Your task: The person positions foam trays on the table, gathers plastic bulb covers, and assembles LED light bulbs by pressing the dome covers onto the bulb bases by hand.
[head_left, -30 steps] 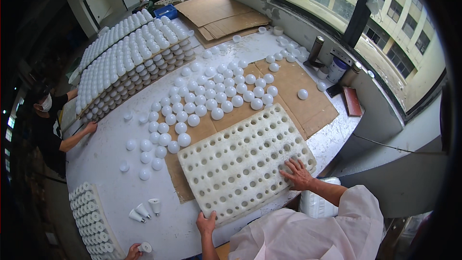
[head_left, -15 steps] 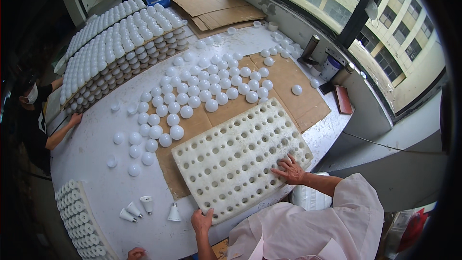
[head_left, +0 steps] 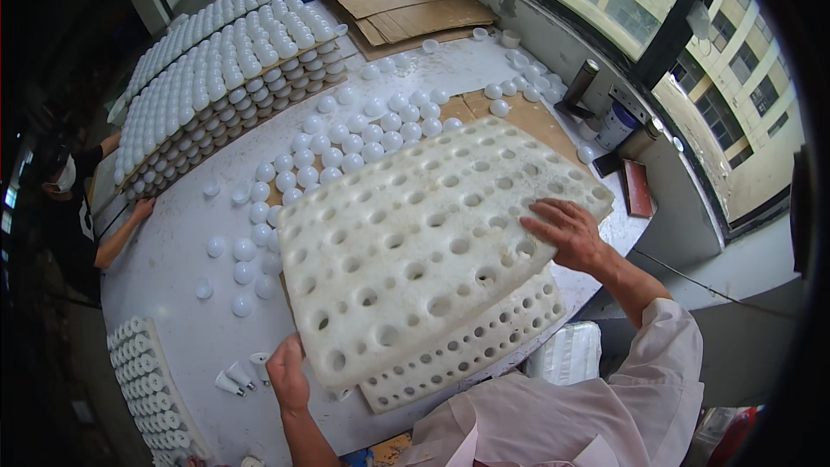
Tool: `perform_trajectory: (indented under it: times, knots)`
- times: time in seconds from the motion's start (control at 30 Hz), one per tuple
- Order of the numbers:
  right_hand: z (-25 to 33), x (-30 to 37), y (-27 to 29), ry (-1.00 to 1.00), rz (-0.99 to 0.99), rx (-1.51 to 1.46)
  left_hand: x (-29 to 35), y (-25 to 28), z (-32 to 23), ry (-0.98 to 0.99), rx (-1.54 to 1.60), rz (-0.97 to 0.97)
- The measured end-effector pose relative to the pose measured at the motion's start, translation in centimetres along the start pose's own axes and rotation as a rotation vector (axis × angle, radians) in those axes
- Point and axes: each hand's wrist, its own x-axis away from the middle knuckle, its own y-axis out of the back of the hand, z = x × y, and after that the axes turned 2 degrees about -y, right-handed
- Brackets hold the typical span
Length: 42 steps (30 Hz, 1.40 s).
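Observation:
A white foam tray (head_left: 424, 246) with rows of round holes is raised and tilted above the table. My left hand (head_left: 290, 372) grips its near left corner, the fingertips partly hidden. My right hand (head_left: 571, 233) holds its right side, fingers spread over the top and the thumb out of sight. Beneath it a second foam tray (head_left: 467, 355) lies at the table's near edge, mostly covered. Many white bulb globes (head_left: 352, 163) lie behind the raised tray, which hides part of them. Cone-shaped white lamp bases (head_left: 233, 379) lie near my left hand.
Stacked trays of white globes (head_left: 225, 60) stand far left, beside a co-worker's hand (head_left: 143, 209). A rack of white ring-topped parts (head_left: 143, 380) sits near left. Cardboard sheets (head_left: 402, 0) lie at the back. Metal flasks (head_left: 581, 85) and a red box (head_left: 637, 188) stand right, by the window.
Both hands now hold a foam tray up, nearer to me, with another tray visible beneath it. My left hand has moved left and up; the raised tray covers more globes.

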Motion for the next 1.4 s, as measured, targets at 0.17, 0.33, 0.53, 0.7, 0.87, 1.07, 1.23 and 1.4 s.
perform_trajectory:
  times: [0.17,0.33,0.53,0.7,0.87,1.07,1.23,1.4]
  knots:
    - [-9.9,-15.7,-2.3,0.040,-0.154,-0.029,-16.4,-1.6,-3.0,-0.320,-0.538,0.019]
    - [-14.0,-30.8,-7.6,-0.035,-0.063,-0.140,-32.0,-1.0,-2.6,-0.161,-0.901,-0.004]
    - [-15.3,-41.0,-13.8,-0.055,0.019,-0.048,-45.0,0.3,3.2,-0.287,-0.697,-0.044]
    - [-18.4,-45.8,-19.6,0.158,-0.083,0.090,-52.1,1.5,10.2,-0.502,-0.583,-0.055]
    - [-18.2,-48.3,-18.1,-0.012,0.200,-0.080,-53.8,1.5,11.9,-0.659,-0.753,-0.005]
    - [-19.0,-47.8,-12.2,-0.035,0.562,-0.165,-51.8,-1.2,7.4,-0.486,-0.455,-0.098]
    - [-17.8,-43.9,-9.8,-0.208,0.499,-0.069,-48.7,-1.7,4.0,-0.495,-0.484,-0.085]
    - [-16.3,-40.6,-6.4,-0.191,0.577,-0.068,-43.3,-2.3,3.4,-0.381,-0.472,0.001]
